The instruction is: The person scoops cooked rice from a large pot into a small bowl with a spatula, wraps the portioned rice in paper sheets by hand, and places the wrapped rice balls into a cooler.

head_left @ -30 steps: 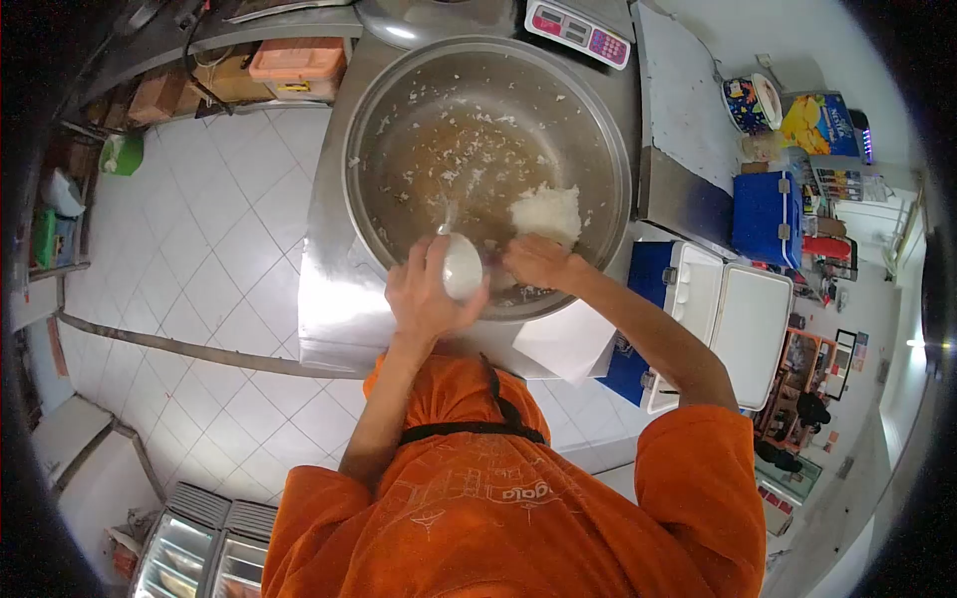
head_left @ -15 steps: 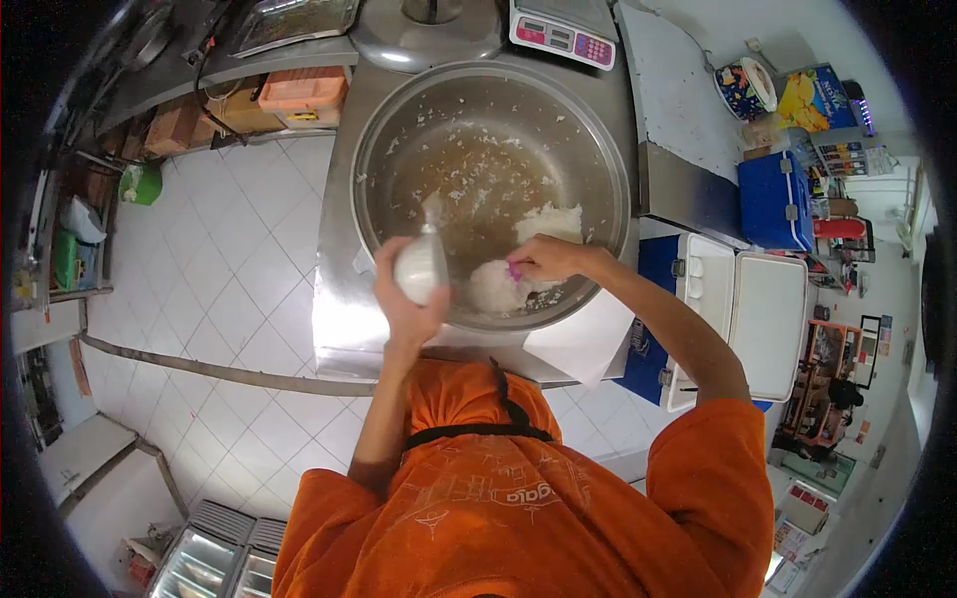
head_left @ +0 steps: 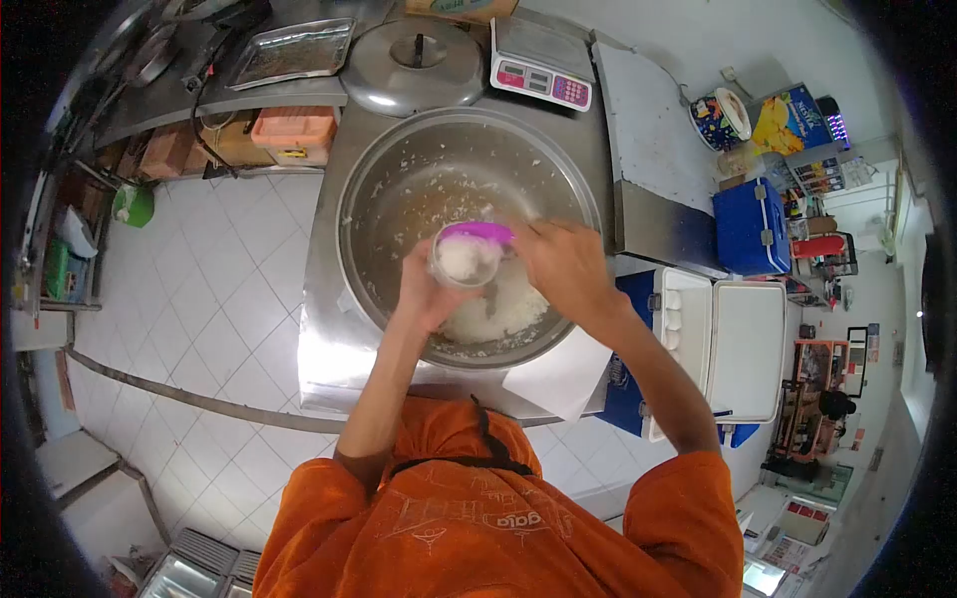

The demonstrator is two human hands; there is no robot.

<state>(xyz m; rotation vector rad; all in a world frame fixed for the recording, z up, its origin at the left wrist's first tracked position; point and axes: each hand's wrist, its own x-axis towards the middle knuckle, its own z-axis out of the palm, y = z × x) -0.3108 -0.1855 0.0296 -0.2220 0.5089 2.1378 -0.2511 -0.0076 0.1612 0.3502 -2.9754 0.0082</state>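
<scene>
My left hand (head_left: 427, 291) is wrapped round a small clear cup (head_left: 465, 257) with white rice inside, held above a wide metal pot (head_left: 351, 214). In my right hand (head_left: 563, 261) is a purple scoop (head_left: 480, 233), tipped over the mouth of the cup. Beneath both hands a mound of rice (head_left: 508, 311) lies on the near side of the pot, and loose grains cling to its bottom and walls. My right fingertips are slightly blurred.
Beyond the pot are a metal lid (head_left: 419, 75) and a digital scale (head_left: 543, 78). A metal tray (head_left: 296, 52) lies at the back left. To the right, an open blue-and-white cooler (head_left: 746, 349) stands near a closed blue cooler (head_left: 750, 227). White paper (head_left: 560, 377) lies by the pot's near edge.
The purple scoop has risen from the rice to the cup in my left hand. That cup has come over the pot, its opening now visible. The view has shifted, showing more of the lid and scale.
</scene>
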